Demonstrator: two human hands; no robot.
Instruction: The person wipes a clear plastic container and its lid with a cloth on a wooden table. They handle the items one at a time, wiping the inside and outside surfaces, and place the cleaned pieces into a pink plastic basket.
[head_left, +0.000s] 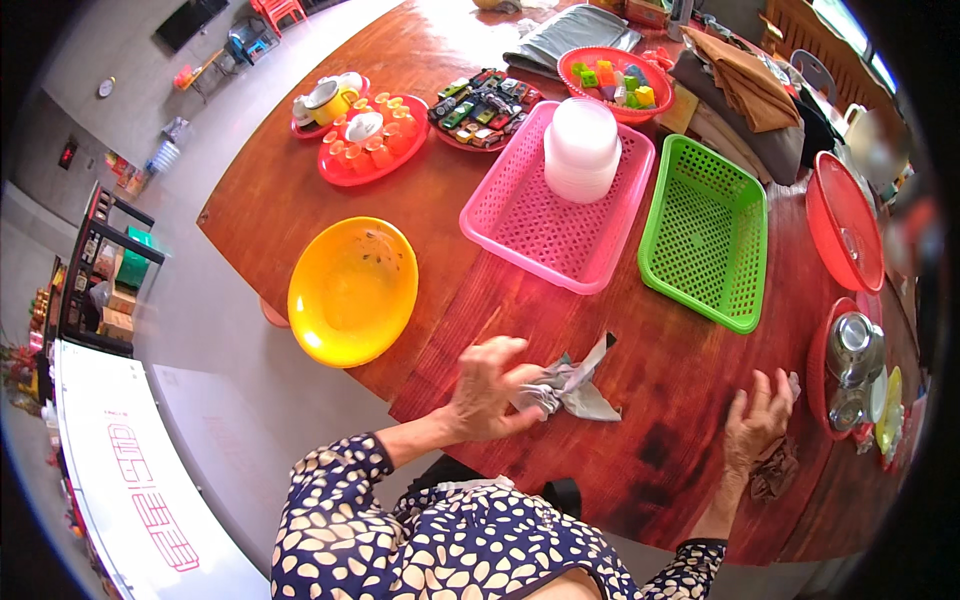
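A crumpled grey cloth (pixel 588 398) lies on the red-brown wooden table in front of me. My left hand (pixel 487 392) is open at its left edge, thumb and fingers apart; whether the fingertips touch the cloth, I cannot tell. To the right, my right hand (pixel 757 428) is raised with its fingers spread and apparently nothing gripped. A crumpled brown cloth (pixel 775 472) lies beside that wrist. Just behind the right fingertips shows a small whitish scrap (pixel 793 385), partly hidden. Beyond my hands are a pink basket (pixel 500 225) and a green basket (pixel 655 240).
White plastic containers (pixel 582 150) stand stacked in the pink basket. A yellow bowl (pixel 352 290) sits left, near the table edge. Farther back are a red tray (pixel 345 178) of orange cups, toy cars (pixel 485 108) and a red basket (pixel 570 75) of blocks. Metal bowls (pixel 852 345) are at right.
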